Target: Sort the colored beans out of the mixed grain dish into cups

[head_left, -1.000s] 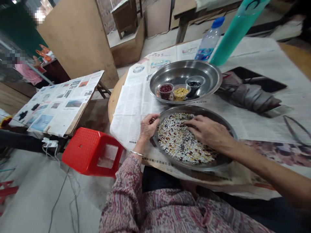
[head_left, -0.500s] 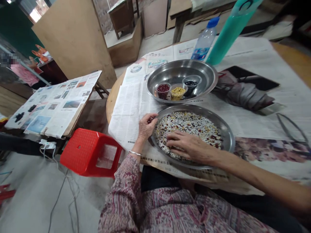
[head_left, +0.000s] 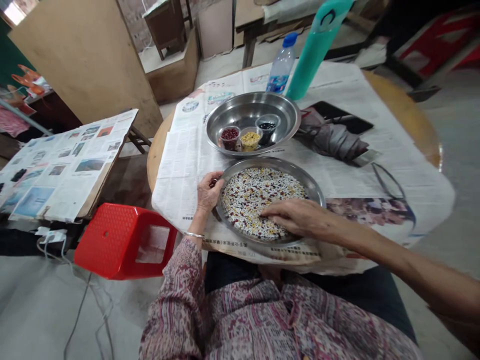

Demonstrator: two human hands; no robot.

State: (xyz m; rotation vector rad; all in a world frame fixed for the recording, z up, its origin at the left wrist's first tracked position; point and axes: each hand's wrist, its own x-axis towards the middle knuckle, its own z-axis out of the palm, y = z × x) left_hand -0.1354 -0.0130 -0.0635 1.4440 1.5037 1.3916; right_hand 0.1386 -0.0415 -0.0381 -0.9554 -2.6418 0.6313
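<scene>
Down at the near side of the newspaper-covered worktop (head_left: pixel 183 165), the round metal tray (head_left: pixel 317 191) carries a broad, speckled spread of mixed grains and beans (head_left: pixel 258 190). The right hand (head_left: pixel 300 215) is in among them, fingers bent and close together — whether they pinch anything I can't make out from here. Over at the tray's left rim, the left hand (head_left: pixel 208 192) is curled round a few dark red beans (head_left: pixel 213 183). And there's the risk: loosen that grip and they spill back into the mix! A hard sweep by the right hand could shove grains over the near rim, too. Just beyond sits the basin (head_left: pixel 221 117), with the red cup (head_left: pixel 229 138), yellow cup (head_left: pixel 250 140) and black cup (head_left: pixel 267 127) bunched together — one bump to the basin might tip them.
</scene>
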